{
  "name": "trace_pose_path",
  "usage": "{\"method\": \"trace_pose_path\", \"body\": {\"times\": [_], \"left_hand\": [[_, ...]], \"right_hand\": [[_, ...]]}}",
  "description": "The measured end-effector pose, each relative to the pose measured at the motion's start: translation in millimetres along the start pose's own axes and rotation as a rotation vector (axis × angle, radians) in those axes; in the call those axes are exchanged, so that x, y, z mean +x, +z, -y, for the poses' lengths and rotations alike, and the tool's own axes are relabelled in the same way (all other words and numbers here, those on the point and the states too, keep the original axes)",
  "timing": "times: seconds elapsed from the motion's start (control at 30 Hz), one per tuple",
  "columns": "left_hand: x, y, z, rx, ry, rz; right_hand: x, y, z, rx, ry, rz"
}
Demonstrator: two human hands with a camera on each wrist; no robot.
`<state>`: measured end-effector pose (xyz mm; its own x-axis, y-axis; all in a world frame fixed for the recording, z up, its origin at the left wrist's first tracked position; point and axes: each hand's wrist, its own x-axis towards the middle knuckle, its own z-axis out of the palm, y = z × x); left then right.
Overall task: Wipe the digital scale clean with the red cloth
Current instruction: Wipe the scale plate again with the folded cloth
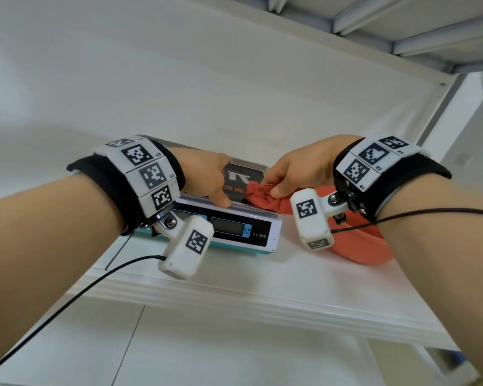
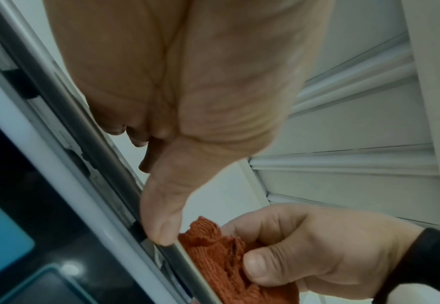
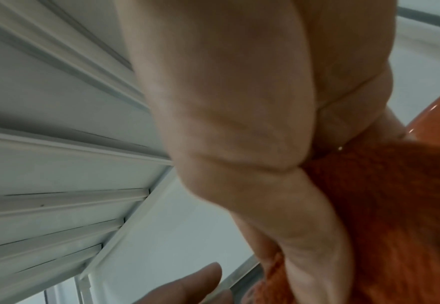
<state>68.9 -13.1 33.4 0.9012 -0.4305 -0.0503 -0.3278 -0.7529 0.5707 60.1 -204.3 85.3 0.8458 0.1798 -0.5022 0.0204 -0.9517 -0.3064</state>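
Observation:
The digital scale (image 1: pixel 243 231) has a white and teal body, a dark display panel and a steel platter (image 1: pixel 246 165), and stands on a white shelf. My left hand (image 1: pixel 209 179) holds the platter's left part, thumb on its front rim (image 2: pixel 159 222), the other fingers curled over the top. My right hand (image 1: pixel 296 174) grips the bunched red cloth (image 1: pixel 262 195) on the platter's right front corner. The left wrist view shows the cloth (image 2: pixel 213 253) against the rim beside my thumb. In the right wrist view the cloth (image 3: pixel 395 216) fills my right hand's (image 3: pixel 252 144) grip.
An orange-red glossy dish (image 1: pixel 363 253) lies on the shelf (image 1: pixel 290 277) right of the scale, under my right wrist. A white back wall and an upper shelf with ribs (image 1: pixel 402 29) close the space above. Camera cables trail from both wrists.

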Motion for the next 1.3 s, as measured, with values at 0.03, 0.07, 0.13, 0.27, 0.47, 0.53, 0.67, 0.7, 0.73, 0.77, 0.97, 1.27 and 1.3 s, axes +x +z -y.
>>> {"method": "trace_pose_path", "body": {"times": [0.03, 0.07, 0.13, 0.27, 0.47, 0.53, 0.67, 0.7, 0.73, 0.77, 0.97, 1.27, 1.3], "left_hand": [[0, 0, 0, 0.002, -0.002, -0.002], [0, 1, 0, 0.004, -0.002, -0.003], [1, 1, 0, 0.01, -0.004, -0.01], [2, 1, -1, 0.01, -0.008, -0.004], [4, -1, 1, 0.0, 0.0, 0.031], [5, -2, 3, -0.02, 0.0, 0.035], [6, 0, 7, -0.034, -0.007, 0.054], [6, 1, 7, -0.028, -0.013, 0.042], [5, 2, 6, -0.025, -0.018, 0.029], [5, 2, 6, -0.023, -0.024, 0.019], [9, 1, 5, -0.065, 0.028, 0.045], [-2, -4, -3, 0.163, 0.048, -0.039], [-2, -4, -1, 0.169, 0.044, -0.038]], "right_hand": [[0, 0, -2, 0.006, -0.014, 0.028], [-1, 0, -2, 0.008, -0.025, 0.061], [-3, 1, 1, -0.014, -0.034, 0.102], [-4, 10, 13, -0.173, -0.025, 0.021], [1, 22, 20, -0.274, -0.002, -0.125], [3, 25, 22, -0.301, 0.007, -0.157], [5, 28, 19, -0.287, -0.003, -0.202], [6, 30, 18, -0.284, -0.01, -0.204], [6, 31, 18, -0.281, -0.019, -0.207], [7, 31, 18, -0.282, -0.024, -0.209], [-1, 22, 21, -0.276, -0.01, -0.196], [-4, 22, 12, -0.17, -0.109, -0.195], [-5, 21, 10, -0.113, -0.126, -0.201]]}}
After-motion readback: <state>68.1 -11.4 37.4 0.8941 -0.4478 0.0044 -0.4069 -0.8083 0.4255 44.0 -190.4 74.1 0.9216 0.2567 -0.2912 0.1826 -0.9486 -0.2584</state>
